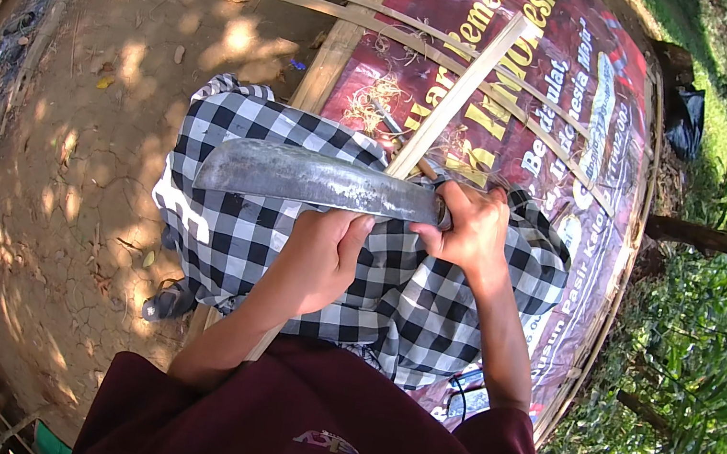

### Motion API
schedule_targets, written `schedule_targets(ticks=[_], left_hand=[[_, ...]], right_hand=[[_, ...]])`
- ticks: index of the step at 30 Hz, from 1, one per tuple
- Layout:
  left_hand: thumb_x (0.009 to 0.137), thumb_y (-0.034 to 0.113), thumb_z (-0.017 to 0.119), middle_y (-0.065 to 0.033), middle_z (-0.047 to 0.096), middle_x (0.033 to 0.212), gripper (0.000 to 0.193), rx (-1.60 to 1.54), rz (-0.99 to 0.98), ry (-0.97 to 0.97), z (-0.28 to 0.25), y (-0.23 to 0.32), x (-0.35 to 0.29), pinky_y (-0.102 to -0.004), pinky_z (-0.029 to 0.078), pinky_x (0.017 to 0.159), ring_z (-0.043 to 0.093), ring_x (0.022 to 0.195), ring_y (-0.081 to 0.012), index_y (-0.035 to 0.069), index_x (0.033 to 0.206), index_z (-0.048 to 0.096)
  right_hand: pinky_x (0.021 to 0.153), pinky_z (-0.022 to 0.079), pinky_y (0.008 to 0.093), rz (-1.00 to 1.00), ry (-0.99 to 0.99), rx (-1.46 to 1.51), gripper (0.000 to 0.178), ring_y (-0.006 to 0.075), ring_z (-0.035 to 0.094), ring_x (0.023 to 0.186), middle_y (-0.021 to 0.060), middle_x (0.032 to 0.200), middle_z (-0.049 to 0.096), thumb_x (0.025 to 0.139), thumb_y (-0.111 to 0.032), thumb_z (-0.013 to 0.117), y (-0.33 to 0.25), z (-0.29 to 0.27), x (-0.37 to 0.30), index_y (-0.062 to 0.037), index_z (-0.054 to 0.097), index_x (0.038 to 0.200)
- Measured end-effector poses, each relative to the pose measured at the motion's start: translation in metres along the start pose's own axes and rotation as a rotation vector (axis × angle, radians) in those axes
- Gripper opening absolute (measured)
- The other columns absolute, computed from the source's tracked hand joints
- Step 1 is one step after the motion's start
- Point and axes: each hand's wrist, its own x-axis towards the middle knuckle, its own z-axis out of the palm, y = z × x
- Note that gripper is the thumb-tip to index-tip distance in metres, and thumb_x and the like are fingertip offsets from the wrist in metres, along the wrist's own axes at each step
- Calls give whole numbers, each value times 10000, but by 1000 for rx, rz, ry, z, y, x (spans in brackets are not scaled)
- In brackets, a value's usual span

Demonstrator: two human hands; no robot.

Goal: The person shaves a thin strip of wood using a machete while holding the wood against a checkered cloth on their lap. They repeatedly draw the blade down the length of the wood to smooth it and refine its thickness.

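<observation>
My right hand [475, 227] is closed round the handle of a machete [313, 181]. Its broad, worn steel blade points left across my lap. Under the blade, a pale bamboo strip [465, 89] runs from the far right back towards my left side. My left hand [320, 253] is closed round this strip, just on the near side of the blade; the hand hides part of it. A black-and-white checked cloth [233, 248] covers my legs below both hands. Just beyond the blade lies a smaller knife [390, 122], partly hidden behind the strip.
A dark red printed banner [392, 67] covers the wood-edged platform. Two thin bamboo slats [325, 4] lie across it, near curly shavings [371, 102]. Bare earth [99, 180] spreads to the left, with a sandal [168, 300]. Green plants [655, 395] and a post [721, 241] stand right.
</observation>
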Motion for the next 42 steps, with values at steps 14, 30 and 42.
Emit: schedule_targets(ticks=[14,30,42], left_hand=[[1007,134,458,7,411,578,189,-308,-307,-142,-34,-20,-15,-265,309,469,348,517,-48,3,880,506],[966,64,497,-146,473,560,100,-64,-96,-94,-14,8,-13,-352,353,465,417,437,-198,-32,939,506],[967,79,506,-129,472,537,115,-119,-156,-155,-40,20,-67,-325,348,449,471,420,-203,-12,897,500]], right_hand=[[454,305,308,837,381,230,469,92,382,484,57,487,398,988,-372,514,119,-37,-45,31,597,762],[470,434,369,106,-140,48,506,291,582,501,90,571,542,741,-514,741,-31,-25,5,-38,599,839],[505,474,431,1151,225,-330,625,317,586,546,167,589,589,942,-568,471,183,-62,-25,13,625,770]])
